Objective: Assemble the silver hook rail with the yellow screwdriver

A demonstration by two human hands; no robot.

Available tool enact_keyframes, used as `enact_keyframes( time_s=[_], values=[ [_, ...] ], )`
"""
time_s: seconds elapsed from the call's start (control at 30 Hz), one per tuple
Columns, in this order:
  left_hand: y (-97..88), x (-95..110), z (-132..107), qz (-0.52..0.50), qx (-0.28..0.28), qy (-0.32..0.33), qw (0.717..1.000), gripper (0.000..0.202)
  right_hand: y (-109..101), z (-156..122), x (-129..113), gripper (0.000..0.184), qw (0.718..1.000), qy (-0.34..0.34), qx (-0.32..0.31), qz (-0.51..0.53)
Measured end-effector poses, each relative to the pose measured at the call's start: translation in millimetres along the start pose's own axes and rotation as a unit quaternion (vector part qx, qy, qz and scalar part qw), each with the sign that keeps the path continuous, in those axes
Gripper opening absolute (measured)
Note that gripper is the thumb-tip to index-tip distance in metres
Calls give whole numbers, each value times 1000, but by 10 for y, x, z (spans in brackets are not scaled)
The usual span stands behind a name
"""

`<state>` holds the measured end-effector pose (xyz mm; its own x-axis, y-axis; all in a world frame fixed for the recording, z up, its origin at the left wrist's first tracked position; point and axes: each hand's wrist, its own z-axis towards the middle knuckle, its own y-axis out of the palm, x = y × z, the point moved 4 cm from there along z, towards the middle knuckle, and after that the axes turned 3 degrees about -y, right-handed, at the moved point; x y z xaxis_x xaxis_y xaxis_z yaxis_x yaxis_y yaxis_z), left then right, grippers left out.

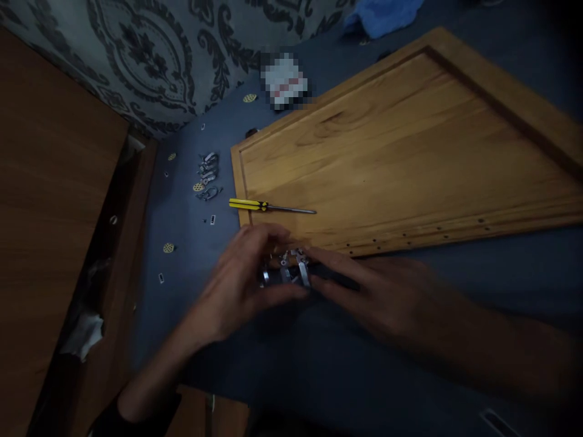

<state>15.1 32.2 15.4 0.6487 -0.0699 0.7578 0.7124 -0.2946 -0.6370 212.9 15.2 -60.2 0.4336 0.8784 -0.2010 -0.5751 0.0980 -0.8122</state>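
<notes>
A metal cabinet hinge (298,270) is at the near edge of the wooden door panel (364,164), close to its left corner. My left hand (241,279) curls around the hinge from the left, with thumb below and fingers above. From the right, the fingertips of my right hand (382,291) pinch the hinge's other side. Whether the hinge rests on the panel or is held just off it, I cannot tell. A screwdriver (248,204) with a yellow handle lies across the panel's left edge, its shaft pointing right. Small dark holes run along the panel's near edge.
Several more hinges (208,173) lie grouped on the dark blue surface (182,212) at left. Yellowish perforated oval pieces (168,247) are scattered around them. A blurred white package (285,82) and a blue cloth (387,17) lie behind the panel. Wooden furniture (50,152) stands at far left.
</notes>
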Motion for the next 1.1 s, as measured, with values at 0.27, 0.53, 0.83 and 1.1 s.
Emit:
enact_keyframes(
  time_s=[0.27,0.53,0.83,1.1],
  values=[
    [297,-166,-187,161,81,80,980,76,-12,-17,-2,48,999,-8,34,-2],
    [318,-176,-168,138,84,59,985,70,-16,-4,5,48,1000,-20,18,-9],
    [306,-192,-150,110,77,57,989,72,-106,104,15,44,999,-38,-19,-33],
    [304,-165,-120,76,58,31,995,66,-120,104,18,44,999,-30,-31,-31]
  ],
)
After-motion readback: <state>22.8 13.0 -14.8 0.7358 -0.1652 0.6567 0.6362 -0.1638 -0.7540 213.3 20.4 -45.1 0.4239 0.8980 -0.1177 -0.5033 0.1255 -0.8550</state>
